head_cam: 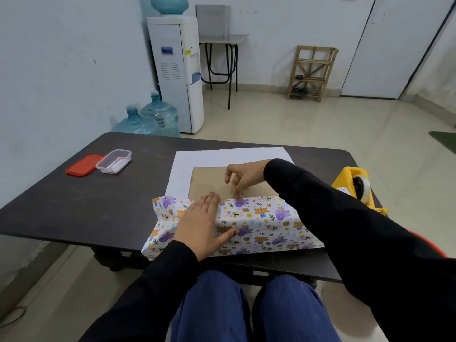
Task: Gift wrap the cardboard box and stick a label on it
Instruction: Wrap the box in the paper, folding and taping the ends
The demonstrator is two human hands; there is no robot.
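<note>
Evidently the flat, open left grip [199, 225] is pinning thin, creasable paper [266, 225] on the stiff box [209, 178] while the right grip [243, 177], fingers curled, is touching its edge, hold unclear.

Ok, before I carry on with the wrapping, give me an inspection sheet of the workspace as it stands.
Surface: dark table, work laid at its near edge.
Job's things: cardboard box partly covered by patterned wrapping paper folded over its near side, the paper's white underside showing beyond; yellow tape dispenser at the right edge.
Clutter: clear container, contents unclear, with its red lid lying beside it, far left.
Grippers: left hand flat on the paper; right hand with bent fingertips at the paper's edge, pinch unclear.
Cables: nothing seen on the table; thin cord on the floor, lower left.
Surroundings: water dispenser, spare water bottles, wooden rack, side table by the wall.
</note>
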